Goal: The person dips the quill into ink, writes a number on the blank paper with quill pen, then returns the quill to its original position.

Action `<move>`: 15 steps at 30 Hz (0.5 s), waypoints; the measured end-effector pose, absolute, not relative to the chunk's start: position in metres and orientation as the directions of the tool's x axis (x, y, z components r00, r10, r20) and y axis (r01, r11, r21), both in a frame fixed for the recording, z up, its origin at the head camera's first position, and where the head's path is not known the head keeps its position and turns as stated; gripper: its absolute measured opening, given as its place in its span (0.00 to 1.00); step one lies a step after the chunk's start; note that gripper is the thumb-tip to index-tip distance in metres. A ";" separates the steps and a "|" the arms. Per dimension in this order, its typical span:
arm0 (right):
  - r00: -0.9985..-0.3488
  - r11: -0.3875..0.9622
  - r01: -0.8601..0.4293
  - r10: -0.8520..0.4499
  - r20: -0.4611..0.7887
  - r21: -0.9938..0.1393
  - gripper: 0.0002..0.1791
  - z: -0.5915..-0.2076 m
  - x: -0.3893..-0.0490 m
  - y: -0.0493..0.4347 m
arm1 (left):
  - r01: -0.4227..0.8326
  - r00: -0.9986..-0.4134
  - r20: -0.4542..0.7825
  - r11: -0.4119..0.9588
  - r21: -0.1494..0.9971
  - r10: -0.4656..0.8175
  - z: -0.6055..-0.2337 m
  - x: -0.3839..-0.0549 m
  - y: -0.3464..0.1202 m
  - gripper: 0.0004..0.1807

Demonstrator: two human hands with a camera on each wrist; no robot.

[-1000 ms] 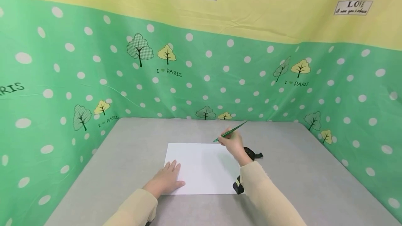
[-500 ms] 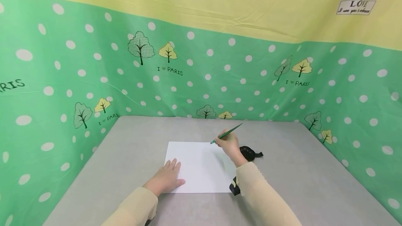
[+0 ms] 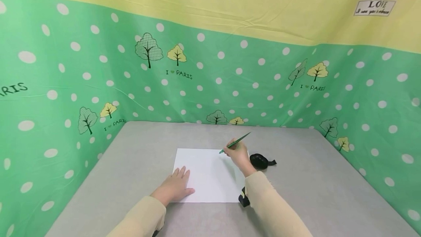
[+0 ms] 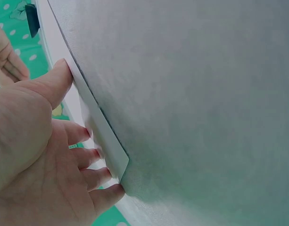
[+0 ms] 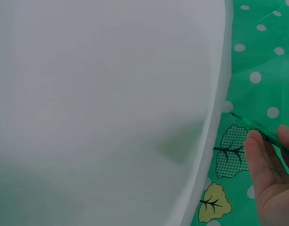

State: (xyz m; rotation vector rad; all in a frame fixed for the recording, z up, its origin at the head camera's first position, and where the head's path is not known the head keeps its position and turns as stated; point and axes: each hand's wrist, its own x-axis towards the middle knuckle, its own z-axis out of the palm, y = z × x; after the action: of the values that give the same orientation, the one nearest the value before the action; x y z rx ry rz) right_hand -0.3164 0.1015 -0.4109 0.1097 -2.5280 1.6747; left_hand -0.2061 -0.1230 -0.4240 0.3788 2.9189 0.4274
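A sheet of white paper (image 3: 207,178) lies on the grey table. My left hand (image 3: 177,187) rests on its left side, fingers spread and thumb out to the right. In the left wrist view, the fingers of that left hand (image 4: 50,141) lie along the paper (image 4: 106,146) near a corner. My right hand (image 3: 238,154) pinches a slim green pen (image 3: 235,142) above the paper's far right part, its tip pointing down and left. The right wrist view shows the green pen (image 5: 260,128) between thumb and fingers of the right hand (image 5: 276,183). Whether the tip touches paper cannot be told.
A black rounded object with a short tab (image 3: 258,161) lies right of the paper. Another black piece (image 3: 244,197) shows beside my right sleeve, partly hidden. The grey table (image 3: 148,138) meets a green dotted curtain (image 3: 184,94) at its back and sides.
My right hand has moved left and slightly nearer with the pen, whose tip now stands over the paper. More of the black rounded object shows. My left hand has stayed in place.
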 end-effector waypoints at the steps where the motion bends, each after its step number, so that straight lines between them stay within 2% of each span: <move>1: -0.992 0.398 -0.118 -0.001 0.128 -0.910 0.05 -0.411 -0.316 0.101 | 0.224 -0.954 -0.127 0.928 0.299 0.271 -0.424 -0.206 -0.123 0.38; 15: -0.990 0.433 -0.119 0.016 0.139 -0.893 0.06 -0.418 -0.315 0.098 | 0.226 -0.953 -0.125 0.923 0.311 0.275 -0.421 -0.204 -0.123 0.37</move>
State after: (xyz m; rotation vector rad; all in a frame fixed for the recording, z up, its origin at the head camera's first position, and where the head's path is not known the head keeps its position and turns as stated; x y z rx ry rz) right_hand -0.3147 0.0983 -0.4181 0.0917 -2.5498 1.6056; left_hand -0.2043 -0.1233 -0.4209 0.3826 2.9165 0.4424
